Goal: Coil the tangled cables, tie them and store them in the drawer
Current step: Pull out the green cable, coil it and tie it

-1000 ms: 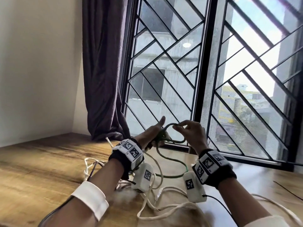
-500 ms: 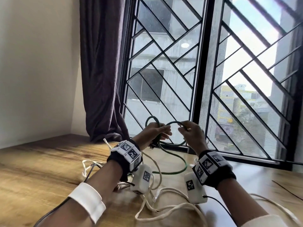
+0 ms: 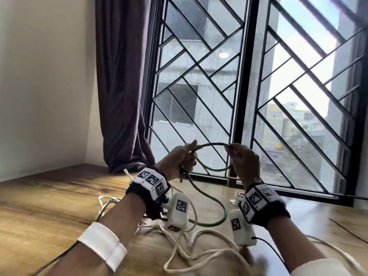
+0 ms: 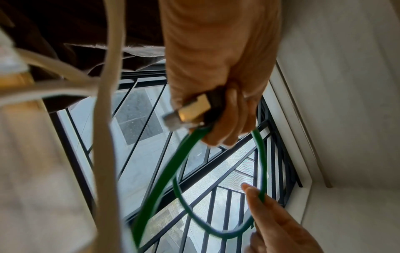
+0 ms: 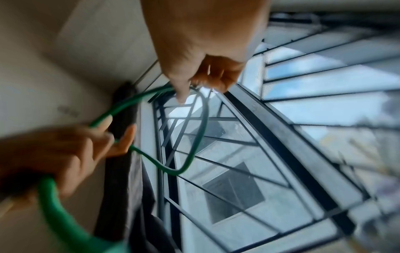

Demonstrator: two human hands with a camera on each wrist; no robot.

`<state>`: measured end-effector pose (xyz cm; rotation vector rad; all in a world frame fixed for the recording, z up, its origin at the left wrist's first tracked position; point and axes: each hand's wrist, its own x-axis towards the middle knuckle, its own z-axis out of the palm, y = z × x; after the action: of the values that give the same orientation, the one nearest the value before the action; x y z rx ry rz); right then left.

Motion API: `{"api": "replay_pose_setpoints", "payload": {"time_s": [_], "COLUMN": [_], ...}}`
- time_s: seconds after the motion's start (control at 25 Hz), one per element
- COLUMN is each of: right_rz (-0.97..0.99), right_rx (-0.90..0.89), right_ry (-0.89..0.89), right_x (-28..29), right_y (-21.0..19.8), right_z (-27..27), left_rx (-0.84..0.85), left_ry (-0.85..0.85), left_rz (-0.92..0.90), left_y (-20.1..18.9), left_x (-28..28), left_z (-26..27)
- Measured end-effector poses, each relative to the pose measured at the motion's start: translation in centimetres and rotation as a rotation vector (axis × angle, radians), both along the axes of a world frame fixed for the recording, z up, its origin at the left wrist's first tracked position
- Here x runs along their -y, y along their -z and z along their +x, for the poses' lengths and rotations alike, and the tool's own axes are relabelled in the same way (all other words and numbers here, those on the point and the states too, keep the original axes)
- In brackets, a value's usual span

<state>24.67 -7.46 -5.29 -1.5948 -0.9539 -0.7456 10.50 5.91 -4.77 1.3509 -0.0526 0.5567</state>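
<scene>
A thin green cable (image 3: 214,204) is held up in front of the window as a loop about a hand's width across. My left hand (image 3: 182,159) grips the loop's left side together with the cable's plug (image 4: 194,111), its fingers curled round both. My right hand (image 3: 242,156) pinches the loop's right side (image 5: 201,123) between thumb and fingers. The cable's free length hangs from my left hand and curves down onto the wooden table (image 3: 49,206). A tangle of white cables (image 3: 191,253) lies on the table under my wrists.
The barred window (image 3: 249,96) stands just beyond my hands, with a dark curtain (image 3: 121,86) at its left. A thin black wire (image 3: 346,230) lies on the table at the right. No drawer is in view.
Both hands have risen and drawn apart, so the green loop is wider than a second ago. My left fingers, earlier stretched out, now curl round the cable.
</scene>
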Motion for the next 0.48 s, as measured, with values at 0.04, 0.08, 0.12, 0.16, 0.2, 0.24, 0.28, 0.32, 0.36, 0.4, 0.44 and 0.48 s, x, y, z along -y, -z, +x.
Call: {"api": "replay_pose_setpoints", "payload": {"time_s": [0.04, 0.08, 0.12, 0.16, 0.2, 0.24, 0.28, 0.32, 0.36, 0.4, 0.44, 0.48], "right_rz": [0.019, 0.033, 0.043, 0.056, 0.094, 0.150, 0.223, 0.297, 0.357, 0.364, 0.304, 0.181], "right_rx": [0.049, 0.046, -0.009, -0.116, -0.268, -0.451, -0.634, -0.793, -0.916, -0.993, -1.018, -0.978], "right_ry": [0.096, 0.103, 0.029, -0.094, -0.258, -0.434, -0.597, -0.729, -0.812, -0.826, -0.768, -0.647], "right_x": [0.1, 0.2, 0.1, 0.0, 0.0, 0.1, 0.4, 0.5, 0.3, 0.2, -0.2, -0.7], "right_y": [-0.1, -0.1, -0.1, 0.0, 0.0, -0.1, -0.1, -0.1, 0.0, 0.2, 0.5, 0.8], "right_z": [-0.2, -0.4, -0.5, -0.5, -0.5, -0.5, -0.6, -0.6, -0.3, -0.1, 0.3, 0.7], "left_rx": [-0.112, -0.195, -0.249, -0.285, -0.305, -0.307, -0.290, -0.260, -0.218, -0.170, -0.118, -0.065], "left_ry": [0.040, 0.049, 0.018, -0.038, -0.105, -0.172, -0.238, -0.297, -0.354, -0.406, -0.435, -0.434], "left_rz": [0.035, 0.084, 0.154, 0.230, 0.298, 0.342, 0.339, 0.284, 0.210, 0.141, 0.085, 0.040], "left_y": [0.2, 0.4, 0.6, 0.8, 0.8, 0.9, 1.1, 1.1, 1.1, 1.1, 1.1, 1.0], "left_x": [0.3, 0.8, 1.2, 1.5, 1.7, 1.7, 1.4, 1.1, 0.6, 0.2, -0.3, -0.5], "left_z": [0.0, -0.1, 0.0, 0.1, 0.3, 0.4, 0.7, 0.9, 1.0, 0.9, 0.9, 0.8]}}
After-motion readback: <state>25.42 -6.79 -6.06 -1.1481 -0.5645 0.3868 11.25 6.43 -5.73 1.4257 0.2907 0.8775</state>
